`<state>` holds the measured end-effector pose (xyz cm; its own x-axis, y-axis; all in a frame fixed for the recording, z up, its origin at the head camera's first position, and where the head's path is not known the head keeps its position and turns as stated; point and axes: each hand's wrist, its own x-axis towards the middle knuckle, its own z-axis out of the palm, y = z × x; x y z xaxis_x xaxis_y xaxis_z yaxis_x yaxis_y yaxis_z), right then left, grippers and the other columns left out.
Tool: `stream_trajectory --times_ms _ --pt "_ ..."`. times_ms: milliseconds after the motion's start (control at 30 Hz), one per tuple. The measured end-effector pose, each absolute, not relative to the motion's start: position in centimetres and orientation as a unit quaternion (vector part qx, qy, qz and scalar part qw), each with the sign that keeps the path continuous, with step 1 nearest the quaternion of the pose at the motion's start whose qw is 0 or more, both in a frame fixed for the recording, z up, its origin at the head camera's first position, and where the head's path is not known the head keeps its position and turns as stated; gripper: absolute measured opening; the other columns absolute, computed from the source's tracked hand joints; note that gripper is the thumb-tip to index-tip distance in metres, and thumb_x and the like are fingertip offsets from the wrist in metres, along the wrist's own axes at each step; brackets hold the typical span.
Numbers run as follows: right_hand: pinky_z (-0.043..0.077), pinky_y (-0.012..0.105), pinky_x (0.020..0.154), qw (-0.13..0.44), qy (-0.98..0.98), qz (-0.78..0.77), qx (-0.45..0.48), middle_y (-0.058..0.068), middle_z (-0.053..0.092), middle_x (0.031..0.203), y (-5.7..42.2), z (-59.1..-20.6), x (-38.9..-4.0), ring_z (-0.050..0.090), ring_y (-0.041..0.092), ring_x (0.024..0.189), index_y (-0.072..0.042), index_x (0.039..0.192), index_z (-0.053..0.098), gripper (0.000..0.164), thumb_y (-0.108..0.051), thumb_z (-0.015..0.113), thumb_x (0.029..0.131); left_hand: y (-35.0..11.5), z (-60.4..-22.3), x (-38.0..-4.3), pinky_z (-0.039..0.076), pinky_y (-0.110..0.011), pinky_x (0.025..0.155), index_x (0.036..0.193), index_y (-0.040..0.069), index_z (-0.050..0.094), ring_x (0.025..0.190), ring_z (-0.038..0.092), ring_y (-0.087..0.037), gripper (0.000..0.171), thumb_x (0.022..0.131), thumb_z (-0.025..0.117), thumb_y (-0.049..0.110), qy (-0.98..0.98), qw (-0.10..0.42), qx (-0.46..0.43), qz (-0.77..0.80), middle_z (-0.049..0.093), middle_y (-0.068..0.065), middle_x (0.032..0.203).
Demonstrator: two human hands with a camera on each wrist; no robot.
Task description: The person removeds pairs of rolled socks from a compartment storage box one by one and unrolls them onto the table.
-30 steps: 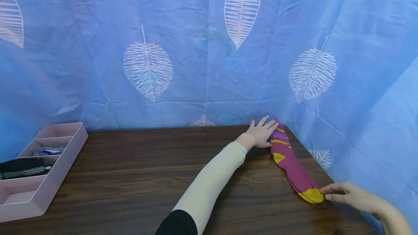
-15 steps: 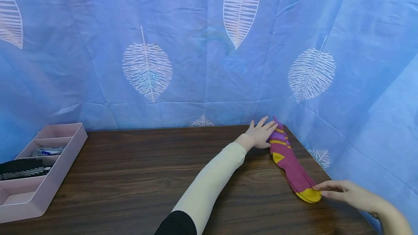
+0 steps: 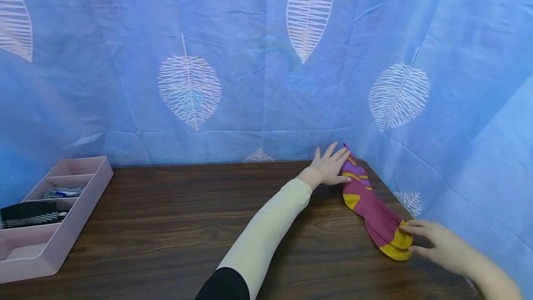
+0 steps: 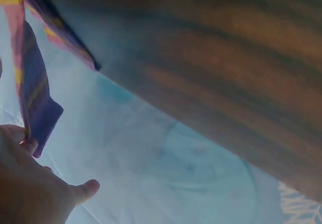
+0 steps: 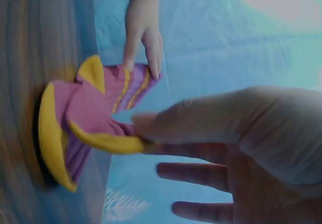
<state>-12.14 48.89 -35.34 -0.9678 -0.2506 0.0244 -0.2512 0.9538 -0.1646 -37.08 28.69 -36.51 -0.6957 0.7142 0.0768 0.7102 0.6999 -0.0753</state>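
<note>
A pair of maroon socks (image 3: pixel 376 214) lies at the right end of the table, with yellow toes and heels and purple cuffs striped yellow. At the cuff end, my left hand (image 3: pixel 329 169) pinches the upper sock's cuff; in the left wrist view this cuff (image 4: pixel 35 90) hangs apart from the other one (image 4: pixel 63 32). My right hand (image 3: pixel 441 246) holds the toe end. The right wrist view shows its thumb and forefinger pinching the upper sock's yellow toe (image 5: pixel 108 142), raised off the lower sock's toe (image 5: pixel 50 138), which stays on the table.
A pink divided tray (image 3: pixel 83 216) stands at the table's left, holding a plastic-wrapped item (image 3: pixel 62 192) and a black folded item (image 3: pixel 31 214). A blue leaf-patterned curtain (image 3: pixel 233 59) borders the table's back and right edges. The brown wooden table (image 3: pixel 179 226) spreads between tray and socks.
My right hand has gone from touching the toe to pinching and lifting the upper sock's toe. My left hand has shifted slightly up and left, lifting the cuff with it.
</note>
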Motion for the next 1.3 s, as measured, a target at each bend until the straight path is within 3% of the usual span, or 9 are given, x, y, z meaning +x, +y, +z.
stream_trajectory --times_ms 67,267,433,567,733,833,933,1233,1300 --pt "0.047 0.064 0.083 0.028 -0.992 0.042 0.116 0.026 0.060 0.125 47.6 -35.0 -12.0 0.055 0.050 0.111 0.000 0.121 0.066 0.051 -0.021 0.080 0.077 28.3 -36.1 -37.4 0.010 -0.055 0.122 0.156 0.035 -0.006 0.152 -0.016 -0.013 0.087 0.090 0.034 0.075 -0.924 0.054 -0.379 0.011 -0.005 0.018 0.164" --pt "0.049 0.065 0.080 0.103 -0.986 -0.012 0.134 0.019 0.058 0.131 45.3 -34.8 -11.4 0.051 0.044 0.117 -0.005 0.126 0.064 0.070 -0.028 0.088 0.065 26.8 -35.1 -38.5 0.009 -0.056 0.122 0.157 0.033 -0.005 0.152 -0.015 -0.015 0.087 0.090 0.034 0.075 -0.930 0.056 -0.363 -0.010 -0.003 0.017 0.165" --pt "0.048 0.064 0.081 0.178 -0.966 -0.027 0.185 0.016 0.057 0.133 44.3 -35.5 -11.6 0.016 0.017 0.151 -0.008 0.130 0.061 0.081 -0.030 0.090 0.058 25.5 -34.9 -39.1 0.007 -0.057 0.121 0.156 0.034 -0.005 0.152 -0.016 -0.015 0.088 0.090 0.032 0.076 -0.932 0.054 -0.357 -0.014 -0.004 0.017 0.165" --pt "0.036 0.066 0.099 0.217 -0.955 -0.021 0.203 0.014 0.056 0.135 43.0 -35.9 -11.7 -0.007 -0.008 0.146 -0.010 0.134 0.058 0.083 -0.033 0.090 0.060 24.7 -34.9 -39.4 0.005 -0.058 0.121 0.157 0.033 -0.005 0.152 -0.017 -0.016 0.088 0.089 0.032 0.077 -0.931 0.054 -0.361 -0.022 -0.003 0.016 0.165" --pt "0.005 0.049 0.122 0.231 -0.951 0.011 0.203 0.009 0.055 0.137 40.5 -36.2 -11.7 0.001 -0.001 0.150 -0.012 0.137 0.056 0.078 -0.043 0.083 0.071 23.7 -34.7 -39.9 0.004 -0.057 0.121 0.156 0.033 -0.004 0.151 -0.019 -0.015 0.089 0.088 0.029 0.080 -0.931 0.059 -0.359 -0.016 -0.005 0.017 0.164" --pt "0.010 0.051 0.121 0.215 -0.956 0.044 0.196 0.010 0.054 0.139 39.0 -36.2 -11.8 0.002 -0.004 0.149 -0.013 0.138 0.055 0.074 -0.045 0.079 0.076 23.1 -34.5 -40.0 0.006 -0.057 0.121 0.157 0.033 -0.002 0.152 -0.018 -0.015 0.089 0.087 0.028 0.080 -0.930 0.064 -0.361 -0.010 -0.004 0.017 0.164" --pt "0.029 0.061 0.103 0.191 -0.959 0.082 0.193 0.010 0.054 0.141 37.8 -36.5 -11.9 0.004 -0.005 0.148 -0.016 0.140 0.053 0.071 -0.044 0.077 0.079 22.4 -34.3 -39.9 0.007 -0.058 0.121 0.157 0.032 0.000 0.152 -0.016 -0.016 0.090 0.088 0.029 0.080 -0.928 0.065 -0.366 -0.004 -0.002 0.016 0.165" --pt "0.030 0.064 0.099 0.126 -0.962 0.151 0.189 0.001 0.051 0.145 35.3 -37.1 -11.8 0.030 0.028 0.143 -0.021 0.142 0.052 0.059 -0.041 0.068 0.089 20.5 -33.9 -39.8 0.005 -0.058 0.121 0.157 0.033 0.003 0.152 -0.015 -0.016 0.089 0.087 0.028 0.081 -0.929 0.049 -0.366 0.009 0.001 0.014 0.165" --pt "0.031 0.064 0.097 0.119 -0.960 0.162 0.194 0.001 0.050 0.146 34.9 -37.0 -11.7 0.022 0.017 0.148 -0.022 0.142 0.051 0.059 -0.040 0.068 0.089 20.2 -33.8 -39.7 0.005 -0.058 0.121 0.157 0.032 0.003 0.152 -0.016 -0.017 0.089 0.087 0.027 0.081 -0.927 0.049 -0.371 0.015 0.001 0.013 0.165"
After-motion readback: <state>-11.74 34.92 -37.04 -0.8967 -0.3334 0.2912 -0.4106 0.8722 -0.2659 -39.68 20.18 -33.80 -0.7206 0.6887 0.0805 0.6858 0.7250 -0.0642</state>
